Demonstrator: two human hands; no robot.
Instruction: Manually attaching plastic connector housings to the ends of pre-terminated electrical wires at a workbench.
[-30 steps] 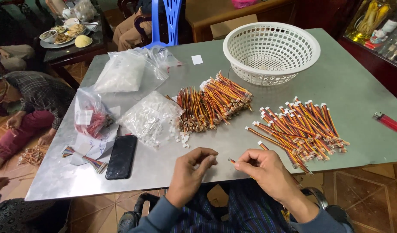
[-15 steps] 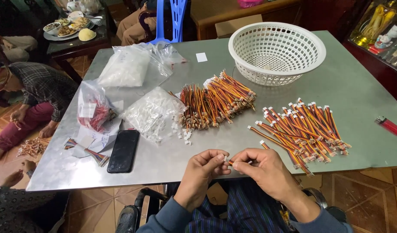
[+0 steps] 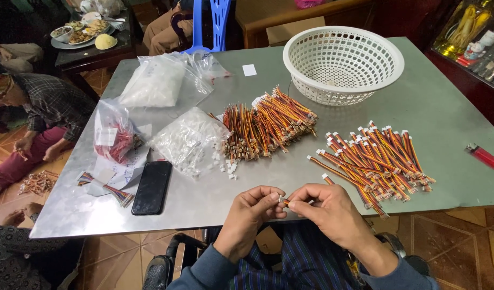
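A small wire piece (image 3: 284, 201) with a pale connector end sits between the two hands, just above the near edge of the metal table (image 3: 445, 107). It is very small in the picture, so I cannot tell if the connector is fully seated on the wires. The step in hand seems to be the fitting of a white housing onto the end of one short wire harness. In my judgement the next move calls for a fine push along the wire's axis, with the fingertips keeping the two parts in line, because a tilted push could bend the thin ends.

The left hand (image 3: 252, 212) is almost closed: thumb and first finger pinch the piece from the left, the other fingers are curled in. The right hand (image 3: 327, 209) is also nearly closed and pinches the same piece from the right, knuckles up, wrist low at the table edge. Both forearms come up from the lap and meet in the middle.

To the right of the hands lies a spread of loose harnesses (image 3: 376, 161), and further up a denser pile of harnesses (image 3: 268, 129). A clear bag of white housings (image 3: 185, 140) lies left of that pile, with some spilled beside it. A black phone (image 3: 152, 187) lies near the left hand, a white basket (image 3: 343, 64) stands at the far side, and a red lighter (image 3: 484, 156) is well apart on the right.
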